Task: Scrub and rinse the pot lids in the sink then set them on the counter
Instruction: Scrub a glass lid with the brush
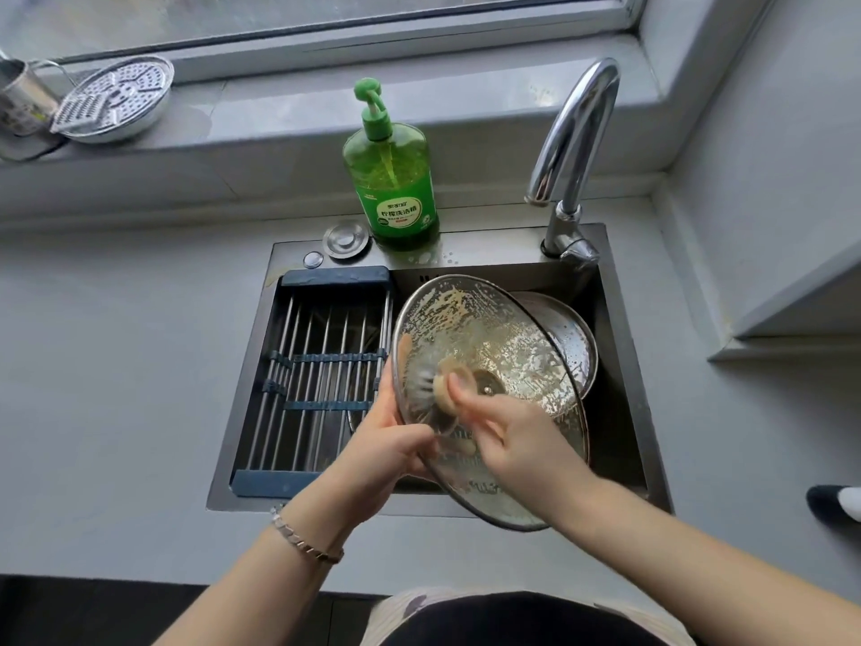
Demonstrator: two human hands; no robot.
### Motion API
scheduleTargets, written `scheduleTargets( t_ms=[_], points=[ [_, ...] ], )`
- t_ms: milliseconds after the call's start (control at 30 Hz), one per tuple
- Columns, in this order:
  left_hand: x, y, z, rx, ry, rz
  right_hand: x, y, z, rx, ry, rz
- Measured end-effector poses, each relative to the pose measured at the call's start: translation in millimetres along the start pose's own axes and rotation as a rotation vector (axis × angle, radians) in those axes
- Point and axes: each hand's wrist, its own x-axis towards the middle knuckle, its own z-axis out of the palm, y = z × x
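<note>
Two hands: left point(382, 440) grips lid point(512, 347), right point(510, 442) pinches scrubber point(443, 389).

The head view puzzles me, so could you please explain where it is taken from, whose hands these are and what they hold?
There is no machine: a person wears one camera on the head, looking down at their own hands over a sink. The left hand grips a soapy glass lid by its rim, tilted. The right hand holds a pad against the glass. A second lid lies behind it, a rack spans the sink's left half, and a soap bottle and tap stand at the back.
</note>
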Motion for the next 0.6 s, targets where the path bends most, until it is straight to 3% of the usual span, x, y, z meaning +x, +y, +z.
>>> scheduleTargets(
  t_ms=[67, 200, 367, 500, 600],
  points=[
    [-3.0, 0.0, -4.4, -0.020, 0.021, 0.003, -2.3, 11.3, -4.7, -0.072, -0.012, 0.003],
    [-5.0, 0.6, 0.8, -0.003, -0.001, 0.009, 19.1, 32.1, -17.3, -0.012, 0.039, 0.201],
    [-5.4, 1.3, -8.7, -0.057, 0.038, 0.021, -9.5, 6.7, 0.2, -0.108, -0.055, -0.076],
    [-8.0, -3.0, -6.0, -0.096, -0.017, 0.000, 13.9, 20.7, -20.9, -0.086, 0.009, 0.082],
    [-3.4, -3.3, -2.1, -0.127, 0.012, -0.002, 17.8, -1.3, -8.1, -0.043, -0.006, 0.020]
  ],
)
